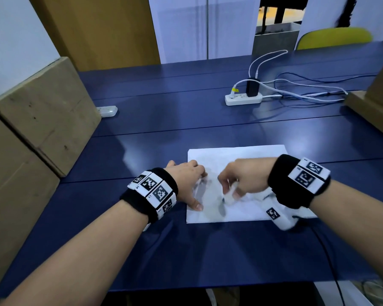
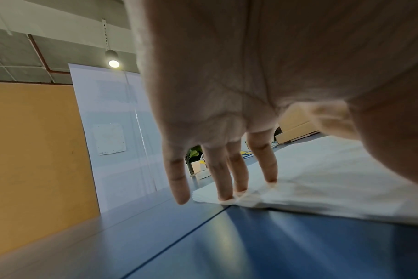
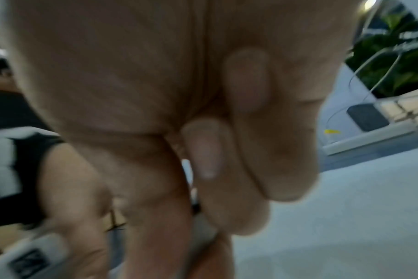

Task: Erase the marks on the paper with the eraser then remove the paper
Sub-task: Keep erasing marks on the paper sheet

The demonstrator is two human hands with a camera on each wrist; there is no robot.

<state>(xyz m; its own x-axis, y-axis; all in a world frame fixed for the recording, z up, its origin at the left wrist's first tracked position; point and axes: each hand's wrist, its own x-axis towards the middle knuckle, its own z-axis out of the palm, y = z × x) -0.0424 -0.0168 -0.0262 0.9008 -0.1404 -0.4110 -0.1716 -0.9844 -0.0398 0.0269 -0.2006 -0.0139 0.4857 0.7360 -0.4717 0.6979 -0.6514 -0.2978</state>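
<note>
White power strip and cables on blue table.

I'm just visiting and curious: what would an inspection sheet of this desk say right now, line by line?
Surface: dark blue table, made of long panels with seams.
Job's things: white paper lying flat near the front edge; grey smudged marks on it; a white eraser, blurred, on the paper.
Clutter: small white device by the boxes at left.
Grippers: left hand presses straight fingers on the paper's left edge; right hand grips the eraser.
Cables: white power strip with a black charger and white and blue leads trailing right; a black cable hangs off the front edge.
Surroundings: cardboard boxes at left, yellow-green chair behind the table, white panels beyond.
</note>
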